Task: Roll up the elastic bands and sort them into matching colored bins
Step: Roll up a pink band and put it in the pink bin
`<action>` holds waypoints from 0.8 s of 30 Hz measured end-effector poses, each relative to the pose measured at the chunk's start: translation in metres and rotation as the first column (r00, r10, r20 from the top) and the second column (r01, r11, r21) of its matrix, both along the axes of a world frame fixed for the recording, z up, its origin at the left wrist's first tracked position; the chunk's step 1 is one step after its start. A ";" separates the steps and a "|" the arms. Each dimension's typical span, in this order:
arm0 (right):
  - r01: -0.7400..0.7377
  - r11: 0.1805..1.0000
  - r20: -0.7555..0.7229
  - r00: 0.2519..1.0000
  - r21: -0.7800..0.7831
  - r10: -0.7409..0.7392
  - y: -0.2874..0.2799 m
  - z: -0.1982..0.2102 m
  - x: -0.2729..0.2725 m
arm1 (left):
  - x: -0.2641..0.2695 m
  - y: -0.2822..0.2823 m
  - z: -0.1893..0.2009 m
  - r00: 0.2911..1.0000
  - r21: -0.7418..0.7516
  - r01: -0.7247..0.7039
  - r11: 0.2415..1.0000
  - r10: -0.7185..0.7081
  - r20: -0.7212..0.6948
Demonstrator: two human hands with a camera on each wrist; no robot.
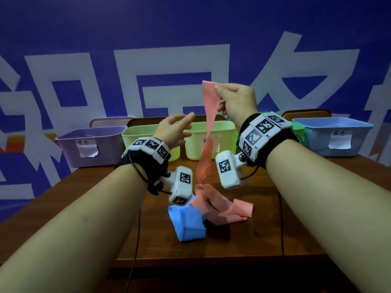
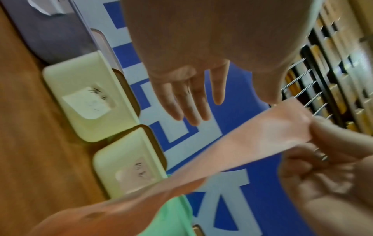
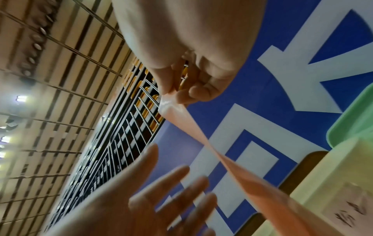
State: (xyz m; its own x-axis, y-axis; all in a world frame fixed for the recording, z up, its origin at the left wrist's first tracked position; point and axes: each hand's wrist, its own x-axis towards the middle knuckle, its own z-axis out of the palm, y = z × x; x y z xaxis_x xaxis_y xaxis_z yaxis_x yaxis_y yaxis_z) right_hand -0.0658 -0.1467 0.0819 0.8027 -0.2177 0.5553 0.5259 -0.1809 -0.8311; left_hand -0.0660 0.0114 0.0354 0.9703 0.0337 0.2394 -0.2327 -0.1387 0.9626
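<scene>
Pink and stretchy, a long thin elastic band (image 1: pixel 208 115) hangs at the centre of the head view, its top end pinched between the thumb and fingertips of our right hand (image 1: pixel 237 100). The strip twists once on its way down, and its lower length lies crumpled on the brown wooden table (image 1: pixel 296 218), partly over a folded blue elastic band (image 1: pixel 187 224) in the lower middle of the frame.

Our left hand (image 1: pixel 175 130) hovers just left of the hanging strip, fingers spread and straight, holding nothing (its outline is blurred in all three views). In the left wrist view its fingers (image 2: pixel 187 102) point toward the blue wall, apart from the pink band.

Across the middle of the head frame a row of plastic bins stands along the table's far edge: a lilac bin (image 1: pixel 88 144) at left, two pale yellow-green bins (image 1: pixel 146 134) and (image 1: pixel 222 132) behind our hands, a bright green bin (image 1: pixel 298 127) mostly hidden by our right wrist, and a light blue bin (image 1: pixel 334 134) at right. Several carry white paper labels; we cannot read the writing.
</scene>
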 end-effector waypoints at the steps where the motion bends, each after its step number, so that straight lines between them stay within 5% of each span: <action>1: -0.004 1.000 0.021 1.000 -0.015 0.004 0.001 0.007 -0.005 | -0.006 -0.003 0.013 0.999 -0.015 0.005 1.000 -0.004 0.048; 13: -0.115 0.989 0.065 0.991 -0.090 0.121 -0.006 0.058 -0.054 | -0.070 -0.015 0.101 0.961 -0.054 0.100 0.994 -0.082 0.265; 24: -0.276 0.948 -0.159 0.955 -0.156 0.252 -0.034 -0.013 -0.021 | -0.021 -0.038 0.040 0.990 -0.023 0.114 0.993 -0.112 0.083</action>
State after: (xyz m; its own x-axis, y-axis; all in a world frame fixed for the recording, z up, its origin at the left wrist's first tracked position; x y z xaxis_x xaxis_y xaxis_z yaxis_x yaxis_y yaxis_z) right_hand -0.0864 -0.1805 0.0692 0.8883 0.1030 0.4476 0.4593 -0.1996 -0.8656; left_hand -0.0870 -0.0268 0.0753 0.9457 -0.0674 0.3178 -0.3227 -0.0805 0.9431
